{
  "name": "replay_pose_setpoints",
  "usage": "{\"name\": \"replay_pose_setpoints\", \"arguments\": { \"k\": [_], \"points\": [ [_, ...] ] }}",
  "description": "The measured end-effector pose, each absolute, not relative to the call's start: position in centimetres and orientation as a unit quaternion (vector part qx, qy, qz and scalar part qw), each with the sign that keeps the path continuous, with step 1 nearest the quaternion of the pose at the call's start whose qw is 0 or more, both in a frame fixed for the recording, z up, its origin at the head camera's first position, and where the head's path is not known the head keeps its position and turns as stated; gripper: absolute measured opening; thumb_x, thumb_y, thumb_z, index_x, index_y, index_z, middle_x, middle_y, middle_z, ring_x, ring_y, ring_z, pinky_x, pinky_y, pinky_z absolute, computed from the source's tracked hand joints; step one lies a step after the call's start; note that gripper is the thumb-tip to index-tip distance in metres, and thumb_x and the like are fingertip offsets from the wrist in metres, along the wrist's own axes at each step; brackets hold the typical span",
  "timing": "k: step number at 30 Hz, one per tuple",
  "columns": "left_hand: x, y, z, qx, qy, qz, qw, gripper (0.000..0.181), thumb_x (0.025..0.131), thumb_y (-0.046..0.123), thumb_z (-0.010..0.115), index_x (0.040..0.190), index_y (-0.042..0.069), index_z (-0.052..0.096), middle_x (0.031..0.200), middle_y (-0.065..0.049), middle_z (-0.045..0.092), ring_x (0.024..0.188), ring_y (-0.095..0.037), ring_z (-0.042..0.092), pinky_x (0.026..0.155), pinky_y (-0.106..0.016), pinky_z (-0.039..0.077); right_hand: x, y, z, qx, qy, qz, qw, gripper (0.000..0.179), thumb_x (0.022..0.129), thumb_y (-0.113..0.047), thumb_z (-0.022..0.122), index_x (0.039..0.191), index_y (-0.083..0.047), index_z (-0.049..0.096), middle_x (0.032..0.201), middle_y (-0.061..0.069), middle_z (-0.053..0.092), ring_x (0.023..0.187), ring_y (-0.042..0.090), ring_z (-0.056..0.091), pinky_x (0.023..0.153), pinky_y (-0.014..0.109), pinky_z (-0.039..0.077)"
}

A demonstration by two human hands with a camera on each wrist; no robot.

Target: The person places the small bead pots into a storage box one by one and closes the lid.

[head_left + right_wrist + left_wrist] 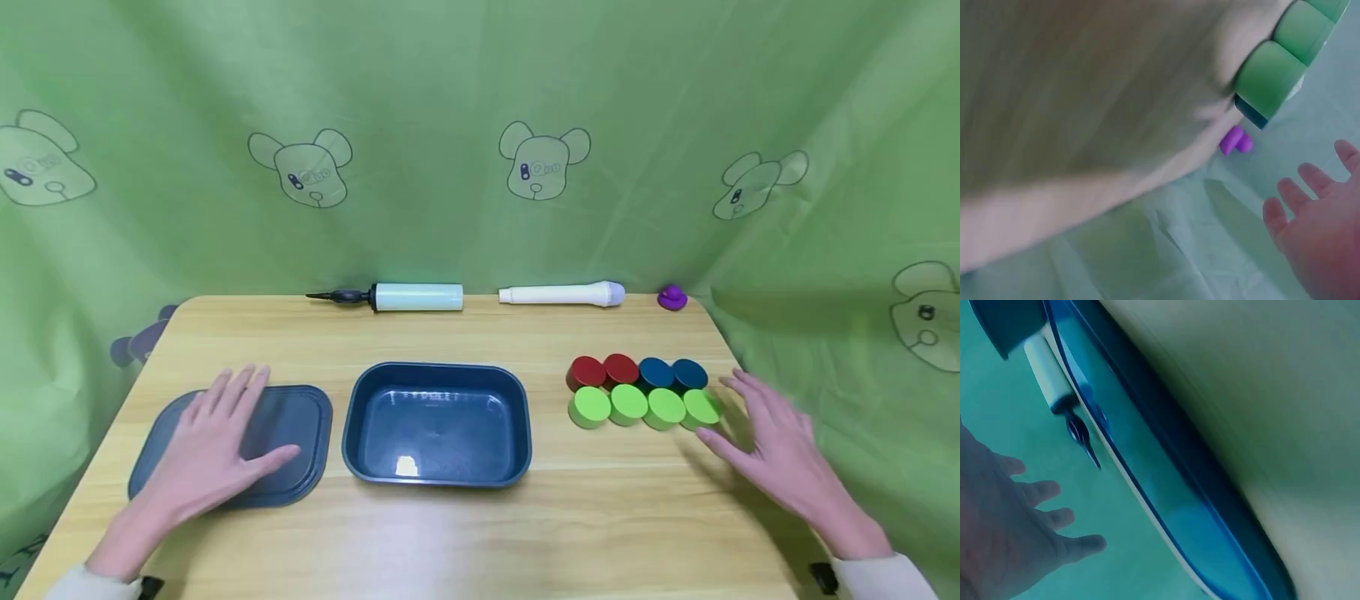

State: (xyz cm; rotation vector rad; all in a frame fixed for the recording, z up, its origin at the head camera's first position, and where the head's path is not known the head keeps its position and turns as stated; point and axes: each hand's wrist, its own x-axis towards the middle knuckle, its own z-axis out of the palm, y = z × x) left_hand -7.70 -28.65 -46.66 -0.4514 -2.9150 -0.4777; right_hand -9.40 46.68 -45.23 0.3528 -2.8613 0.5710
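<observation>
My left hand (210,450), fingers spread, hovers over a flat dark blue lid (288,442) on the left of the table. It holds nothing, and in the left wrist view the lid (1147,450) lies apart from the fingers. A dark blue rectangular box (437,425) stands open-topped in the middle. To the right, a block of short round pieces has red ones (586,372) and blue ones (656,372) behind a row of light green ones (627,403). My right hand (783,450) is held beside the rightmost green piece, fingers extended, with nothing in its grasp.
Along the back edge lie a hand pump (417,297) with a black nozzle, a white microphone-shaped stick (561,294) and a small purple duck (672,297). A green curtain (435,167) with bear drawings hangs behind and beside the wooden table (480,542).
</observation>
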Motion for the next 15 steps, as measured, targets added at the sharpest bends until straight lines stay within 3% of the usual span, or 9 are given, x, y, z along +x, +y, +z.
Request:
{"name": "replay_pose_setpoints", "arguments": {
  "k": [5,10,11,13,15],
  "points": [
    [-8.5,-26.2,-46.7,-0.180,-0.965,-0.186,0.035,0.122,0.090,0.072,0.077,0.178,0.017,0.013,0.177,-0.022,0.023,0.160,-0.052,0.018,0.118,-0.080,0.020,-10.1,46.6,-46.0,0.114,-0.964,0.222,0.089,0.090,0.095,-0.034,0.086,0.163,-0.002,0.038,0.160,0.033,0.041,0.144,0.061,0.036,0.112,0.089,0.010],
    [-9.1,-24.6,-47.0,-0.221,-0.954,-0.204,0.001,0.118,0.091,0.074,0.075,0.178,0.020,0.016,0.177,-0.021,0.023,0.162,-0.049,0.016,0.121,-0.077,0.017,-10.3,47.0,-46.6,0.099,-0.964,0.241,0.053,0.088,0.099,-0.034,0.084,0.162,0.003,0.036,0.156,0.038,0.041,0.139,0.065,0.039,0.105,0.088,0.026],
    [-9.2,-24.4,-47.1,-0.230,-0.951,-0.206,-0.002,0.116,0.091,0.073,0.075,0.177,0.020,0.017,0.177,-0.021,0.024,0.162,-0.049,0.017,0.122,-0.076,0.017,-10.4,47.1,-46.7,0.099,-0.963,0.246,0.048,0.085,0.100,-0.033,0.083,0.161,0.004,0.036,0.155,0.038,0.041,0.139,0.064,0.039,0.113,0.080,0.028],
    [-9.5,-24.0,-47.3,-0.246,-0.946,-0.210,-0.005,0.114,0.092,0.072,0.075,0.177,0.020,0.020,0.177,-0.021,0.025,0.162,-0.048,0.018,0.122,-0.076,0.017,-10.5,47.2,-46.9,0.105,-0.960,0.255,0.045,0.078,0.102,-0.030,0.081,0.158,0.005,0.039,0.153,0.036,0.044,0.137,0.061,0.042,0.126,0.051,0.029],
    [-9.8,-23.7,-47.7,-0.257,-0.942,-0.216,-0.012,0.108,0.096,0.069,0.073,0.177,0.020,0.021,0.177,-0.020,0.025,0.162,-0.047,0.018,0.122,-0.075,0.016,-10.6,47.2,-47.0,0.114,-0.957,0.262,0.046,0.070,0.104,-0.027,0.079,0.155,0.005,0.042,0.150,0.033,0.047,0.135,0.058,0.045,0.119,0.020,0.024]
  ]
}}
